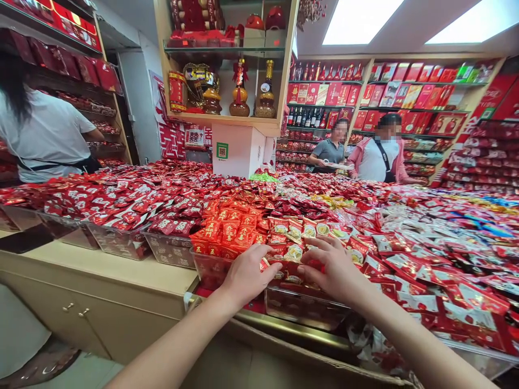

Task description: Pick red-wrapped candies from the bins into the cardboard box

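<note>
My left hand (248,274) rests at the front of the display, its thumb and forefinger apart beside small red-and-gold candy packets. Close to its right, my right hand (332,270) spreads its fingers over the same packets, touching the pile. Between and beyond the hands lie red-and-gold wrapped candies (292,253) with a pale fruit picture. They fill a clear plastic bin (304,308). Left of them, bright orange-red packets with gold characters (231,229) stand in another bin. I see nothing lifted in either hand.
Heaped red and white packets (405,265) stretch to the right. More clear bins (117,243) line the cream cabinet (60,286). A shelf unit (227,116) rises at the centre. One person (44,124) stands at left, two people (379,154) behind the display.
</note>
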### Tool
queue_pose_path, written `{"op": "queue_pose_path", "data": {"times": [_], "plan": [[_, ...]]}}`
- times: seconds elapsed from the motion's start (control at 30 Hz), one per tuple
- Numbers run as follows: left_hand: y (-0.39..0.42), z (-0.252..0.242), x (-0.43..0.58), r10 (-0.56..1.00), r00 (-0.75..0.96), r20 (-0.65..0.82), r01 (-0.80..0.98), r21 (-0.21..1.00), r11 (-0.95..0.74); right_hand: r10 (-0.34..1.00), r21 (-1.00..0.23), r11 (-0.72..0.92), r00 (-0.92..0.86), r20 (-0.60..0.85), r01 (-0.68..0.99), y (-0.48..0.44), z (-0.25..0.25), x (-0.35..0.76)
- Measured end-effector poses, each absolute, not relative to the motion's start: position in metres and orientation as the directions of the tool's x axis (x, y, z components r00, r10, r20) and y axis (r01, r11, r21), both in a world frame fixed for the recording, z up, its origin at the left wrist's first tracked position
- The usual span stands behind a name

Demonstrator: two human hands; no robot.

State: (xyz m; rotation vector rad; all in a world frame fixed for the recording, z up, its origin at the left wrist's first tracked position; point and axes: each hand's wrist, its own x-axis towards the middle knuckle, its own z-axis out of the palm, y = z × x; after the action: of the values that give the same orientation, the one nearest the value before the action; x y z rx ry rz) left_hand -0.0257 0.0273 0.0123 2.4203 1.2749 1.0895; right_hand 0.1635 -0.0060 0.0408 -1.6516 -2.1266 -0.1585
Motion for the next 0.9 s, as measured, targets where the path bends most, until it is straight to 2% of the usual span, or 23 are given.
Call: {"op": "queue_pose_path", "data": {"times": [0.2, 0.27, 0.37, 0.43, 0.57, 0.67, 0.73, 0.8, 0.87, 0.9], "plan": [[0.026, 0.013, -0.028, 0.737, 0.334, 0.587, 0.62, 0.452, -0.641, 0.821, -0.165, 0.392, -0.263, 0.507, 0.905, -0.007, 0.041, 0.168], [0.025, 0.015, -0.03, 0.743, 0.248, 0.621, 0.62, 0.488, -0.615, 0.761, -0.159, 0.448, -0.283, 0.584, 0.88, -0.012, 0.041, 0.165], [0.019, 0.022, -0.029, 0.783, 0.127, 0.609, 0.549, 0.614, -0.566, 0.669, -0.181, 0.55, -0.301, 0.679, 0.815, -0.029, 0.039, 0.149], [0.01, 0.027, -0.024, 0.827, 0.085, 0.555, 0.42, 0.733, -0.535, 0.679, -0.299, 0.596, -0.27, 0.682, 0.745, -0.045, 0.035, 0.131], [-0.008, 0.037, -0.01, 0.931, 0.081, 0.355, 0.063, 0.931, -0.36, 0.804, -0.678, 0.58, -0.181, 0.567, 0.452, -0.061, 0.018, 0.102], [-0.014, 0.043, -0.006, 0.974, 0.123, 0.189, -0.253, 0.955, -0.153, 0.868, -0.86, 0.496, -0.043, 0.494, 0.122, -0.057, 0.009, 0.098], [-0.017, 0.043, -0.009, 0.963, 0.21, 0.166, -0.375, 0.924, -0.078, 0.912, -0.908, 0.409, 0.017, 0.41, -0.086, -0.053, 0.006, 0.101], [-0.018, 0.04, -0.015, 0.941, 0.288, 0.178, -0.358, 0.931, -0.066, 0.931, -0.918, 0.36, 0.006, 0.364, -0.169, -0.052, 0.004, 0.105], [-0.02, 0.036, -0.021, 0.934, 0.319, 0.16, -0.28, 0.958, -0.068, 0.923, -0.92, 0.381, -0.023, 0.385, -0.093, -0.055, 0.002, 0.109], [-0.021, 0.033, -0.023, 0.939, 0.313, 0.145, -0.255, 0.965, -0.064, 0.906, -0.907, 0.422, -0.037, 0.422, 0.008, -0.057, 0.0, 0.11]]}}
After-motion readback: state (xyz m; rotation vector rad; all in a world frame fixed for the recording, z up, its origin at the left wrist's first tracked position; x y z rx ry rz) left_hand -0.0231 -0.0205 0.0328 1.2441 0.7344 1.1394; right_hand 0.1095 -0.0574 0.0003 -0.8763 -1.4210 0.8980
